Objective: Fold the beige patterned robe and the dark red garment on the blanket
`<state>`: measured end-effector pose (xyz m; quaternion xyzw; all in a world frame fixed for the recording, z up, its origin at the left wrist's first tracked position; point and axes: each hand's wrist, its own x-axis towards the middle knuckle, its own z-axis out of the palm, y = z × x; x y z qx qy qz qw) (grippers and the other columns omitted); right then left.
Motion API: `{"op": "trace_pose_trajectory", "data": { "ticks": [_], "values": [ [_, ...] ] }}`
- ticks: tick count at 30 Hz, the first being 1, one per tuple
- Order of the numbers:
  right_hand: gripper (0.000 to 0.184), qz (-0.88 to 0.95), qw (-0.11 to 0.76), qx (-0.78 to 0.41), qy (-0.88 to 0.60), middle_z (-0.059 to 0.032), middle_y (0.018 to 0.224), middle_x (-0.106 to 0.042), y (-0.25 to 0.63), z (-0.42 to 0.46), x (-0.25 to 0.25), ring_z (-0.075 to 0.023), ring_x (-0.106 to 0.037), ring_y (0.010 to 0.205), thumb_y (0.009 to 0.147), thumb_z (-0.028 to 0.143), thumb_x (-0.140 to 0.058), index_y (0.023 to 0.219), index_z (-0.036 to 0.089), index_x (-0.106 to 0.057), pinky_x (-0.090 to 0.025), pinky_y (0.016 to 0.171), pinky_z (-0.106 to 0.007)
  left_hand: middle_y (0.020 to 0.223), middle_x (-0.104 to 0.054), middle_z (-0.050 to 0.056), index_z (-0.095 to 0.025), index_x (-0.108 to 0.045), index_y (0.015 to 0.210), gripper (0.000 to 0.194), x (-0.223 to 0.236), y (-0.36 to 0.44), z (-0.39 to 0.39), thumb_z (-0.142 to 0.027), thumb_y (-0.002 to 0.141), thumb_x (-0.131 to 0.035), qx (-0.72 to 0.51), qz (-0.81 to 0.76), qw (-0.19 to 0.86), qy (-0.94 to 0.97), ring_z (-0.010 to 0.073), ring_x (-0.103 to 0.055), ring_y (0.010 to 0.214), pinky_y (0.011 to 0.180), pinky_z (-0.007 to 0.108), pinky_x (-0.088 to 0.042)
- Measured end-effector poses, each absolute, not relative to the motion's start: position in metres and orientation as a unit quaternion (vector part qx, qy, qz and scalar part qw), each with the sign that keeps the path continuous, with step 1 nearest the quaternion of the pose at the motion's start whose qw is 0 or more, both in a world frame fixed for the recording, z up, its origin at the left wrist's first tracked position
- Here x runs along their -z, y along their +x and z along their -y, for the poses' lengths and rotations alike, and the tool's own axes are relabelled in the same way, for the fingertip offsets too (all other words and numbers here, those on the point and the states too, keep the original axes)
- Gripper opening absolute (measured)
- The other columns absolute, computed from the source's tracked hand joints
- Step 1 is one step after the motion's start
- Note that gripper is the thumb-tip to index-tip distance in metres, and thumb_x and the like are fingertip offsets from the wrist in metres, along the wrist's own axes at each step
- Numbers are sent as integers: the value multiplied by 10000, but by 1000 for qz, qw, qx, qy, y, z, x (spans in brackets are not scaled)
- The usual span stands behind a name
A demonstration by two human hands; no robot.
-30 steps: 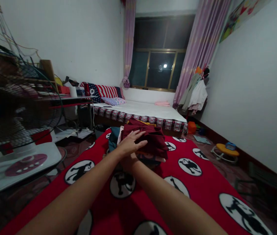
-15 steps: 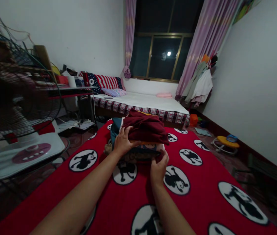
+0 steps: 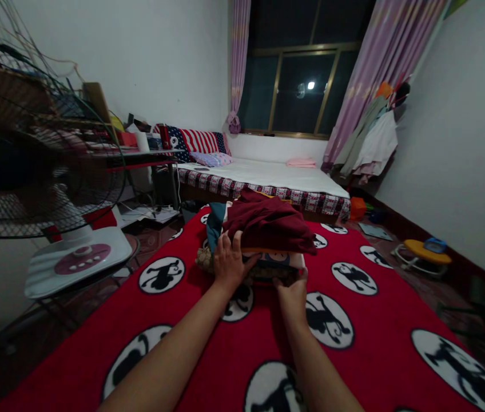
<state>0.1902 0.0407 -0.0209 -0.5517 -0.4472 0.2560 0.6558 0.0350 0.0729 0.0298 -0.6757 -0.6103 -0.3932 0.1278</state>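
A stack of folded clothes (image 3: 270, 224) lies on the red blanket (image 3: 242, 343), with a maroon garment loosely folded on top. Under it show orange, white printed and patterned layers, and a teal cloth (image 3: 214, 223) sticks out at the left. My left hand (image 3: 230, 262) grips the near left side of the stack, its thumb along the front. At the near right corner, my right hand (image 3: 293, 289) has its fingers around the lower layers, their tips partly hidden beneath the fabric.
To the left, a fan (image 3: 32, 154) stands close to the blanket's edge by a cluttered desk (image 3: 139, 153). A bed (image 3: 263, 174) spans the back below a dark window. On the right floor are a yellow stool (image 3: 426, 252) and an orange container (image 3: 357, 208).
The view has turned slightly left, so everything sits further right in the picture. Both hands stay on the stack; the left hand's fingers rest a little lower against its front side.
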Motion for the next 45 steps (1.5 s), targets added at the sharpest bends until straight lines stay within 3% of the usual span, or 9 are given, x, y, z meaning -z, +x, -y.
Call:
{"op": "trace_pose_trajectory", "data": {
  "ticks": [6,14,19,24,29,34,37,40,45],
  "values": [
    [667,439,634,-303,-560,-81,1037,-697,207,-52,14,-284,-661,971,487,216,-728,1114,208,-502,-574,741,-363,1332,-444,212,-175,-451,1366,819,-31,26,-77,-723,761,-514,415,585,133,-684,376,-400,1250,990,470,-379],
    [589,335,739,-357,-463,-16,909,-678,148,-86,-49,-197,-656,803,439,143,-665,1014,175,-544,-553,703,-298,1195,-534,153,-203,-475,1348,789,-75,-14,-141,-712,750,-553,417,531,127,-727,321,-491,1139,950,405,-417],
    [556,376,742,-374,-411,-30,948,-676,83,-96,-69,-182,-652,827,516,171,-636,1060,165,-518,-542,765,-297,1196,-574,102,-197,-503,1284,673,-111,-79,-197,-571,746,-658,428,515,20,-742,283,-540,1126,966,376,-424],
    [463,469,656,-360,-470,-67,1001,-683,61,-85,-20,-250,-630,1006,528,196,-594,987,186,-535,-494,915,-356,1167,-597,89,-177,-485,1208,678,-83,-123,-190,-582,693,-658,410,499,-116,-755,277,-576,1072,929,389,-456],
    [500,475,626,-408,-464,-92,1071,-677,78,-63,8,-262,-623,1047,514,219,-620,1005,197,-525,-476,945,-374,1035,-596,92,-183,-514,1011,506,-43,-124,-156,-527,679,-679,454,535,0,-713,278,-579,994,875,403,-472],
    [480,353,644,-511,-446,-69,1018,-676,119,-54,3,-233,-664,898,584,283,-570,1055,208,-514,-543,707,-334,924,-601,95,-196,-526,853,153,-24,-126,-134,-339,801,-536,451,556,77,-694,278,-580,961,857,397,-473],
    [445,249,709,-384,-536,-101,1121,-626,148,-55,-8,-233,-640,979,715,391,-469,1122,211,-485,-532,693,-330,1007,-608,120,-180,-540,934,178,-17,-127,-128,-247,770,-519,435,563,88,-697,290,-570,1008,881,413,-469],
    [463,354,745,-221,-520,-125,1233,-567,159,-53,-35,-238,-558,1134,801,454,-481,1183,193,-486,-490,865,-368,1047,-601,133,-170,-545,963,234,-23,-127,-124,-179,730,-521,418,566,106,-703,295,-562,1024,883,415,-469],
    [634,622,645,-64,-439,-109,1399,-441,138,-53,-94,-243,-431,1279,820,385,-586,1392,230,-362,-361,1047,-417,858,-586,78,-193,-523,798,63,-51,-124,-94,-167,742,-537,393,508,116,-758,252,-582,855,756,358,-491]
  ]
}}
